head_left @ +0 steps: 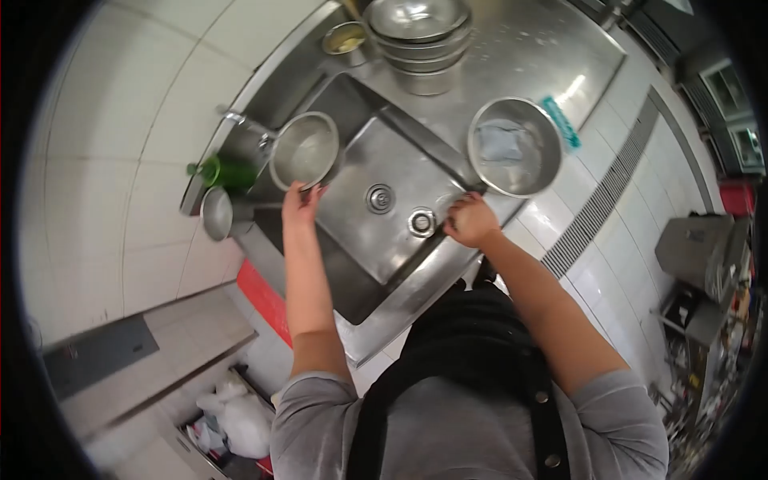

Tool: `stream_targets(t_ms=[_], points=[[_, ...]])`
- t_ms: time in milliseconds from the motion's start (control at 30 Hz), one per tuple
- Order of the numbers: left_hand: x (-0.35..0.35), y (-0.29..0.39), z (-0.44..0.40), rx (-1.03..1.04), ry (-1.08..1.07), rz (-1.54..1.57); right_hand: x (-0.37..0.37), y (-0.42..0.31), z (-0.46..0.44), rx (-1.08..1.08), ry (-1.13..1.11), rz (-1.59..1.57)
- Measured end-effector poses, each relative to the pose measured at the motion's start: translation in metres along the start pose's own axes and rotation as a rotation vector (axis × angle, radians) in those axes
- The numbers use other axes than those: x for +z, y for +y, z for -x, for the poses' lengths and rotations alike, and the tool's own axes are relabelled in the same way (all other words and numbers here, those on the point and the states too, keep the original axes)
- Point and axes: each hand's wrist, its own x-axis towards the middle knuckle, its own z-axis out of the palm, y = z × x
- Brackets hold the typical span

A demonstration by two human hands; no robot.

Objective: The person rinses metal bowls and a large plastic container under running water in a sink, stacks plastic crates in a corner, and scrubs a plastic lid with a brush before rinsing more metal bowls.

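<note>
My left hand (302,205) grips the near rim of a round metal bowl (305,152), which it holds tilted under the faucet (244,122) at the sink's left side. Over the near right edge of the steel sink (352,232), my right hand (474,219) is closed, fingers curled inward; what they hold, if anything, is hidden. Just left of that hand, a small round metal drain strainer (422,222) lies on the sink floor. The drain (380,198) shows between my two hands.
A large metal bowl (516,181) with a pale cloth (500,142) stands on the right counter, beside a teal packet (561,124). Stacked metal bowls (420,50) and a small cup (345,40) are at the back. A green bottle (230,171) and metal cup (216,214) stand left.
</note>
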Motion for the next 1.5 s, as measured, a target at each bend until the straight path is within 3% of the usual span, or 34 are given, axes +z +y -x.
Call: stream_targets(t_ms=[333,867,1100,1233,1333,1400,1500], points=[[0.015,-0.011,0.045,-0.033,0.068,-0.011,0.003,-0.001,0.0,0.011,-0.029,0.077],[0.021,0.01,0.099,0.019,-0.053,0.043,-0.003,-0.005,0.002,0.04,-0.058,0.126],[-0.04,0.027,0.155,0.024,-0.142,-0.031,0.003,-0.004,0.002,0.057,-0.165,0.213],[-0.072,0.015,0.235,0.084,0.041,0.079,0.014,0.007,0.005,0.128,0.044,-0.32],[-0.119,0.004,0.282,0.084,0.085,0.142,0.005,0.02,0.044,0.232,0.266,-1.016],[-0.168,0.001,0.299,0.047,0.103,0.221,0.003,0.04,0.101,0.21,0.473,-0.977],[-0.221,-0.013,0.347,0.09,0.172,0.279,-0.007,0.084,0.214,0.317,0.4,-0.813]])
